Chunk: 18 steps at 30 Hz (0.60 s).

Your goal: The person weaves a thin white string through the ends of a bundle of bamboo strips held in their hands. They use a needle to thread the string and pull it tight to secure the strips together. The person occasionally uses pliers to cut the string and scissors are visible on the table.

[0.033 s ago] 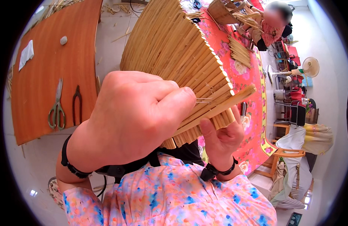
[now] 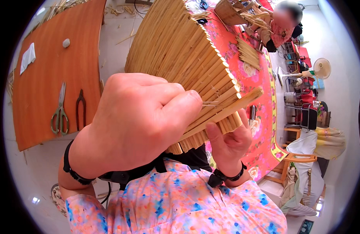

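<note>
On the board (image 2: 78,62), scissors (image 2: 61,105) beside pliers (image 2: 81,99)

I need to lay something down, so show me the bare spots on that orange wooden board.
The orange wooden board is bare between the white cloth scrap and the green-handled metal scissors, and between the small grey round lump and the dark metal pincers. It is crowded where scissors and pincers lie side by side.
</note>
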{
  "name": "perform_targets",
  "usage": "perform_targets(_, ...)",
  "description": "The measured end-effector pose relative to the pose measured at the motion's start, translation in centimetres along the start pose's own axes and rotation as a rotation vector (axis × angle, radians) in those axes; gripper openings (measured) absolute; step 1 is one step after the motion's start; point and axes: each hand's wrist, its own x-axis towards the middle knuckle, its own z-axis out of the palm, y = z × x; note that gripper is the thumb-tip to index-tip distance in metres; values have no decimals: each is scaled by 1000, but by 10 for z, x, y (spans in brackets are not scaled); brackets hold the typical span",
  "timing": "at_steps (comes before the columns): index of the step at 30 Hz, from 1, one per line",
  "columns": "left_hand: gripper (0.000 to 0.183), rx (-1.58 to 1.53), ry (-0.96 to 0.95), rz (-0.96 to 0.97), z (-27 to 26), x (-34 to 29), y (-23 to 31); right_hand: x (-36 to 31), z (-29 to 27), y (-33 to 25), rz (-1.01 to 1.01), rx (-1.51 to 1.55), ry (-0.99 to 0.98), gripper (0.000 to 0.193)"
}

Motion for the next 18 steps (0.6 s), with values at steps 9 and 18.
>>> perform_targets(9, 11, 5, -41, -71, -5, 2, 11, 8, 12, 3, -186, -15, 29, 45)
perform_targets(18, 20, -54, -314, -492, -35, 6, 34, 3, 29, 7, -154, 353, 1, 62)
